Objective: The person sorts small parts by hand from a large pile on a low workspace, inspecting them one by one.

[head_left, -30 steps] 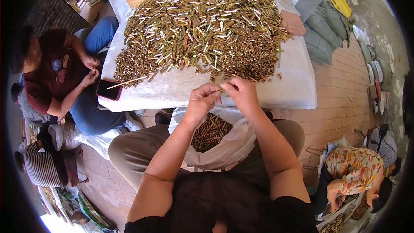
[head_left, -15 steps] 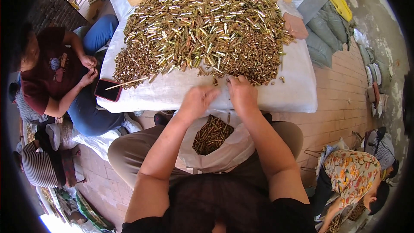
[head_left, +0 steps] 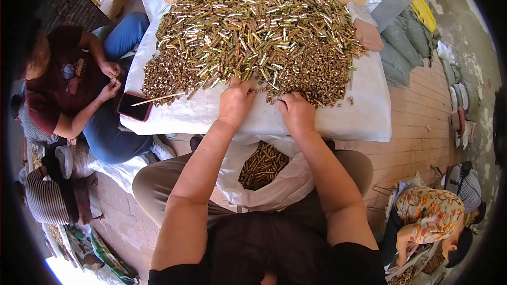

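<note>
Fingers of the left hand (head_left: 236, 101) curl into the near edge of the brass pile (head_left: 253, 31), touching the small tubes there; whether they pinch one I cannot tell. Right hand (head_left: 297, 112) lies just beside it, fingers bent down at the pile's edge, grip hidden too. That pile covers a white cloth (head_left: 348, 116) on the counter. Below the wrists, a white bag (head_left: 274, 187) in the lap holds more tubes. At left, another person (head_left: 63, 89) sits near a phone (head_left: 134, 107).

Brick floor (head_left: 417, 137) — sunlit, apparently.
</note>
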`<state>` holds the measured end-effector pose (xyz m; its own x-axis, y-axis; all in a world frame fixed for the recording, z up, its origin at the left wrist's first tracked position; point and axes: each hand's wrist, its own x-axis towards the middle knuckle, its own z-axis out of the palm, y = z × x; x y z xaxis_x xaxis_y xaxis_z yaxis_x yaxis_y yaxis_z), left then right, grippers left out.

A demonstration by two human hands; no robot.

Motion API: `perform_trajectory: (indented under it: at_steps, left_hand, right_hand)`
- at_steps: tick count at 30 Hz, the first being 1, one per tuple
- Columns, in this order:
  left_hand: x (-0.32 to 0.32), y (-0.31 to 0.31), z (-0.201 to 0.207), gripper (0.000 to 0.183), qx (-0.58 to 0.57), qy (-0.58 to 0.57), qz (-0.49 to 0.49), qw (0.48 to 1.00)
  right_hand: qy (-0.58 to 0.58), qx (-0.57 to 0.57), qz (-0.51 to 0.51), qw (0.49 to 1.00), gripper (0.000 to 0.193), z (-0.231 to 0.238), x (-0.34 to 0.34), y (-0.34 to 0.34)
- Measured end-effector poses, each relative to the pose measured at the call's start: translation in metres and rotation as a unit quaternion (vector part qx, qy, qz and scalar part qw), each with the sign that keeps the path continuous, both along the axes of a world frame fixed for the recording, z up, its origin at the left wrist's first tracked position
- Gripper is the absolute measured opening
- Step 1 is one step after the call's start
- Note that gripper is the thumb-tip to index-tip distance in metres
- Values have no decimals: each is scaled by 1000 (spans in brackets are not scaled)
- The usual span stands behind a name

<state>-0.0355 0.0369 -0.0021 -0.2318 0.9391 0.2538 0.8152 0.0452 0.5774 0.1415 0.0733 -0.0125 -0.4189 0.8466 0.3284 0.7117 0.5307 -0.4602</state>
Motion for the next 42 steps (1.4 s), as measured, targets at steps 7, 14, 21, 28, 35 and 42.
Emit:
perform_trajectory:
  at_steps: [7, 14, 21, 28, 35, 42]
  left_hand:
    - [13, -5, -2, 14, 69, -88, 9, 994]
    - [26, 5, -10, 16, 77, -100, 40, 991]
    - [57, -19, 14, 8, -25, -460, -80, 884]
    - [80, -36, 31, 9, -57, -621, -87, 777]
    - [80, -42, 33, 8, -39, -631, -86, 770]
    - [79, -42, 24, 7, -38, -626, -90, 773]
  right_hand:
    - [285, -269, -11, 920, 11, 5, 11, 5]
    - [326, -369, -16, 870, 12, 23, 23, 3]
    - [452, -427, 27, 783, 14, 35, 34, 0]
    - [436, -462, 36, 771, 18, 40, 44, -5]
    - [439, -452, 49, 775, 23, 42, 40, -9]
    - [371, -407, 24, 835, 27, 42, 39, -9]
